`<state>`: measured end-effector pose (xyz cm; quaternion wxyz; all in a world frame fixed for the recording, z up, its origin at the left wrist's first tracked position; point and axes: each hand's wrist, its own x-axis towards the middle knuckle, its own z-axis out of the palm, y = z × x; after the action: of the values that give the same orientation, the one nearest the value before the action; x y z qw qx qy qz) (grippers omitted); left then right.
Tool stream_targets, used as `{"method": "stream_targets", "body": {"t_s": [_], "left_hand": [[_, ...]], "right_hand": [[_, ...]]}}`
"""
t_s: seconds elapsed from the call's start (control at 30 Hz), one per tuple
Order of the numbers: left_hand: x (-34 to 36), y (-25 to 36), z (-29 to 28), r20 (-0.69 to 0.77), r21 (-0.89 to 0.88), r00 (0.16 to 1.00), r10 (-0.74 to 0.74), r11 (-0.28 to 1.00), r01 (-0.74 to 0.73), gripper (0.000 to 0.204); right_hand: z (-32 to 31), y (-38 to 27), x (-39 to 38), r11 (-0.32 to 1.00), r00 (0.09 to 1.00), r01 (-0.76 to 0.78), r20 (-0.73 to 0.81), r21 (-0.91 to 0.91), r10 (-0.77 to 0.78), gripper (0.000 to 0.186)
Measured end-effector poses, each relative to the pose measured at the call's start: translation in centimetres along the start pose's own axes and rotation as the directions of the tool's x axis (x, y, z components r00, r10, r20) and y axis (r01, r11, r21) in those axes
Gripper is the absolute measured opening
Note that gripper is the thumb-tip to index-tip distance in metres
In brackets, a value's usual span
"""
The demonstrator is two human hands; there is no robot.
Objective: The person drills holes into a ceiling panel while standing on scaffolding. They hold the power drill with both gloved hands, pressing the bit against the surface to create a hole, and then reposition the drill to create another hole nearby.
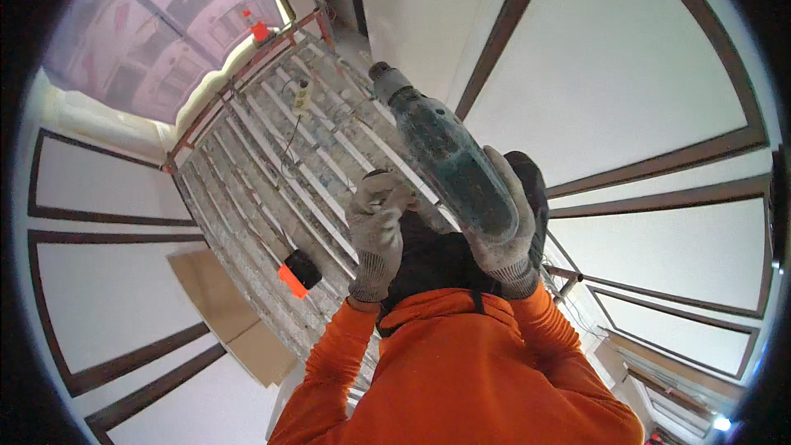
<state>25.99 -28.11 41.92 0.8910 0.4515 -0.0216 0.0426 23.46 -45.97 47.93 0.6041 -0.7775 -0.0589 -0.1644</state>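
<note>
A dark green-grey power drill (449,156) with a grey chuck end lies tilted in front of my body, its chuck toward the upper left. My right hand (504,235), in a grey knit glove, is wrapped around the drill's rear and underside; most of its fingers are hidden behind the body. To the left of the drill, my left hand (379,227), gloved alike, is held up with its fingers curled together. A small dark edge shows at its top, but what it holds, if anything, cannot be made out. Orange sleeves cover both forearms.
Below me is a slatted platform (268,148) with dusty boards and gaps. On it lie a black-and-orange object (299,272) and a power strip (301,99) with a cord. A cardboard sheet (227,313) leans at the left. White walls (634,66) with dark trim stand on both sides.
</note>
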Motion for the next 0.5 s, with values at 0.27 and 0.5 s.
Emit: {"method": "stream_targets", "body": {"t_s": [0.27,0.5], "left_hand": [[-0.6,0.7,8.8,0.171,0.134,0.982,-0.083,0.989,0.06,0.012],[-0.4,-0.1,11.5,0.133,0.228,0.99,0.047,0.971,-0.076,0.02]], "right_hand": [[-4.3,-0.6,0.2,0.964,0.997,0.026,-0.082,0.266,-0.004,0.096],[-5.1,-0.5,0.6,0.949,0.974,0.134,-0.216,0.284,-0.073,0.097]]}}
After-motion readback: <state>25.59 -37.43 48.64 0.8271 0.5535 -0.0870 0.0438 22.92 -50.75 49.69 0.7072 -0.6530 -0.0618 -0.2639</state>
